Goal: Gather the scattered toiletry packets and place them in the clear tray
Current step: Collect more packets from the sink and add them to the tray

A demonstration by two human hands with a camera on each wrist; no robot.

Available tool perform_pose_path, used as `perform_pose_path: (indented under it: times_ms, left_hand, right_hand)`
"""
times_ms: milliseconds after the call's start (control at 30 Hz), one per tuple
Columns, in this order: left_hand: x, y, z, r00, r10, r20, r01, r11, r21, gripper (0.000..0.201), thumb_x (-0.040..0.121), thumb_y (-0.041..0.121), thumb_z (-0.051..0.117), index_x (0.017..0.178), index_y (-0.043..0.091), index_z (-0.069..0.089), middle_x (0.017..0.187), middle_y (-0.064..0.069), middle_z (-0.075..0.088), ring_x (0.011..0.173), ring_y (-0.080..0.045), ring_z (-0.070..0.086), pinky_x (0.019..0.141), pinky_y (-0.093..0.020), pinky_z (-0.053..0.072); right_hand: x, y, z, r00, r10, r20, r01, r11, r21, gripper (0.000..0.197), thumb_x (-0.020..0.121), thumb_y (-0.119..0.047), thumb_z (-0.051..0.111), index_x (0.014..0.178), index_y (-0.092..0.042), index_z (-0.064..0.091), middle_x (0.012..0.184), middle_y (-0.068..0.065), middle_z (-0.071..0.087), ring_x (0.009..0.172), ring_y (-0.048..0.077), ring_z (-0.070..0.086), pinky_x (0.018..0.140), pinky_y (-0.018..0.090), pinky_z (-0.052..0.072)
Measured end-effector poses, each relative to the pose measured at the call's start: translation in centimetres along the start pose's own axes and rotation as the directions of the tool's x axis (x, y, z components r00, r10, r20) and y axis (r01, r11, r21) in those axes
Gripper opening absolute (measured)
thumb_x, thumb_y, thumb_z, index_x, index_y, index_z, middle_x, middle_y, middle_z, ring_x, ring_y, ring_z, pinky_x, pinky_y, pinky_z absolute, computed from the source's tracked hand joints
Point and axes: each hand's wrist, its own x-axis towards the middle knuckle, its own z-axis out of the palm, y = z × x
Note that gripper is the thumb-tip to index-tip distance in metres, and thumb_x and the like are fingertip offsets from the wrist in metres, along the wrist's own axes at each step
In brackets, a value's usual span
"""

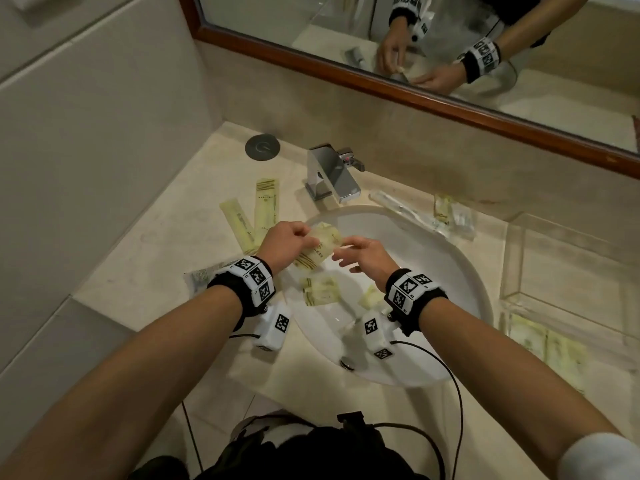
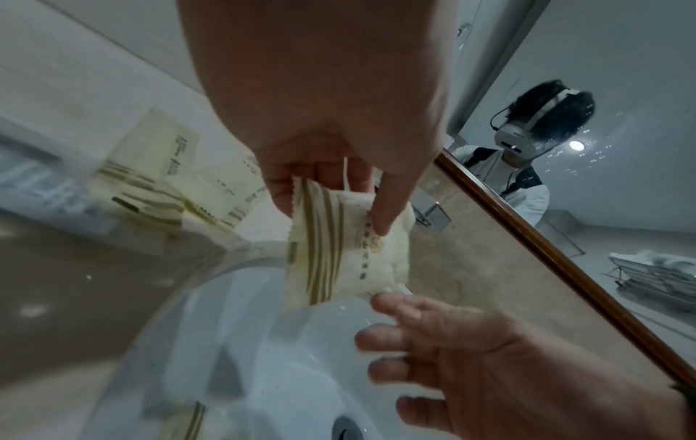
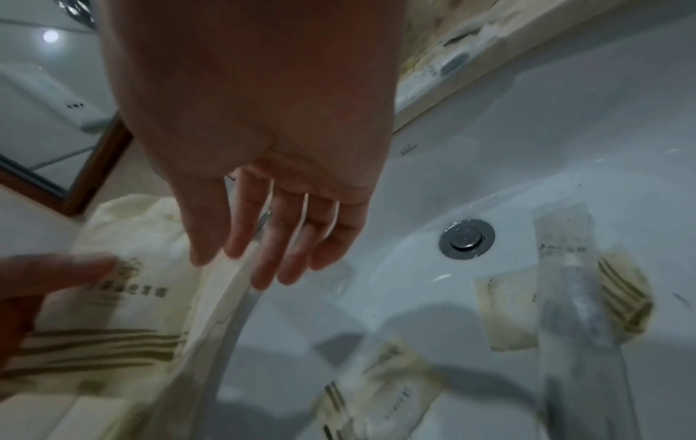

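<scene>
My left hand (image 1: 304, 239) pinches a pale yellow toiletry packet (image 1: 317, 252) with olive stripes above the white sink's (image 1: 460, 271) left rim. In the left wrist view the thumb and fingers (image 2: 388, 217) grip the packet's (image 2: 331, 262) top. My right hand (image 1: 346, 258) has straight fingers at the packet's right edge and holds nothing; the right wrist view shows its fingers (image 3: 263, 253) spread beside the packet (image 3: 124, 297). Two packets (image 1: 320, 289) (image 1: 370, 296) lie in the basin. Two long packets (image 1: 266, 202) (image 1: 239, 226) lie on the counter at left. The clear tray (image 1: 568, 278) stands at right.
A chrome faucet (image 1: 332, 174) stands behind the sink. A toothbrush packet (image 1: 408, 213) and small packets (image 1: 450, 213) lie at back right. Another packet (image 1: 199, 278) lies by my left wrist. Yellow packets (image 1: 547, 344) show through the tray's near end. A mirror hangs above.
</scene>
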Motion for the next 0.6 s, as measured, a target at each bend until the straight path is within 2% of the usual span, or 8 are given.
perform_pose_path:
  times_ms: [133, 233, 300, 367, 467, 533, 600]
  left_hand:
    - [0.7, -1.0, -0.6, 0.993, -0.032, -0.117, 0.040, 0.997, 0.068, 0.009, 0.079, 0.023, 0.074, 0.082, 0.015, 0.071, 0.081, -0.002, 0.073, 0.077, -0.019, 0.070, 0.077, -0.035, 0.058]
    - [0.8, -1.8, -1.1, 0.981, -0.074, -0.179, 0.081, 0.996, 0.034, 0.008, 0.081, 0.022, 0.072, 0.083, 0.014, 0.071, 0.082, -0.003, 0.073, 0.077, -0.017, 0.069, 0.075, -0.031, 0.056]
    - [0.8, -2.2, -1.4, 0.970, -0.093, -0.225, 0.101, 0.995, 0.025, 0.009, 0.082, 0.021, 0.071, 0.084, 0.013, 0.070, 0.083, -0.004, 0.072, 0.076, -0.017, 0.067, 0.069, -0.026, 0.052]
    - [0.7, -2.6, -1.5, 0.962, -0.118, -0.246, 0.124, 0.992, 0.010, 0.007, 0.082, 0.022, 0.071, 0.085, 0.015, 0.071, 0.082, 0.000, 0.071, 0.072, -0.012, 0.065, 0.063, -0.020, 0.049]
    - [0.6, -3.2, -1.5, 0.952, -0.145, -0.268, 0.143, 0.989, -0.025, 0.005, 0.083, 0.020, 0.070, 0.087, 0.017, 0.072, 0.081, 0.004, 0.070, 0.069, -0.006, 0.063, 0.057, -0.011, 0.047]
    - [0.5, -3.7, -1.5, 0.953, -0.137, -0.272, 0.138, 0.990, -0.013, 0.005, 0.084, 0.019, 0.070, 0.088, 0.019, 0.071, 0.080, 0.006, 0.069, 0.067, -0.001, 0.061, 0.050, -0.003, 0.041]
    - [0.5, -4.1, -1.6, 0.952, -0.139, -0.274, 0.147, 0.989, 0.009, 0.009, 0.084, 0.020, 0.070, 0.092, 0.019, 0.072, 0.083, 0.005, 0.069, 0.069, -0.001, 0.062, 0.053, -0.004, 0.042]
  right_hand:
    - [2.2, 2.4, 0.0, 0.985, 0.133, 0.109, -0.115, 0.981, -0.158, 0.020, 0.084, -0.011, 0.069, 0.102, -0.021, 0.071, 0.103, 0.001, 0.069, 0.100, 0.016, 0.061, 0.082, 0.029, 0.044]
    - [4.1, 4.3, 0.6, 0.966, 0.194, 0.168, -0.137, 0.943, -0.304, 0.035, 0.084, -0.006, 0.069, 0.118, -0.018, 0.066, 0.124, 0.003, 0.063, 0.111, 0.018, 0.057, 0.081, 0.024, 0.043]
    - [5.6, 5.7, 1.3, 0.964, 0.201, 0.173, -0.085, 0.853, -0.515, 0.047, 0.083, -0.008, 0.072, 0.127, -0.020, 0.061, 0.135, 0.003, 0.057, 0.117, 0.020, 0.054, 0.093, 0.025, 0.041]
    - [6.5, 7.0, 2.0, 0.965, 0.196, 0.172, -0.031, 0.742, -0.670, 0.056, 0.082, -0.012, 0.073, 0.133, -0.024, 0.056, 0.140, 0.002, 0.053, 0.123, 0.021, 0.051, 0.099, 0.027, 0.038]
    - [7.7, 8.4, 3.3, 0.967, 0.178, 0.185, 0.028, 0.644, -0.765, 0.064, 0.082, -0.016, 0.072, 0.140, -0.027, 0.047, 0.141, 0.003, 0.051, 0.128, 0.025, 0.046, 0.104, 0.033, 0.039]
    - [8.4, 8.7, 3.9, 0.967, 0.171, 0.188, 0.052, 0.591, -0.805, 0.067, 0.081, -0.017, 0.070, 0.142, -0.028, 0.044, 0.138, 0.006, 0.051, 0.128, 0.028, 0.044, 0.102, 0.039, 0.042]
    - [8.9, 8.9, 4.3, 0.972, 0.156, 0.175, 0.067, 0.531, -0.845, 0.063, 0.082, -0.019, 0.068, 0.140, -0.028, 0.044, 0.134, 0.009, 0.050, 0.127, 0.029, 0.043, 0.098, 0.040, 0.043]
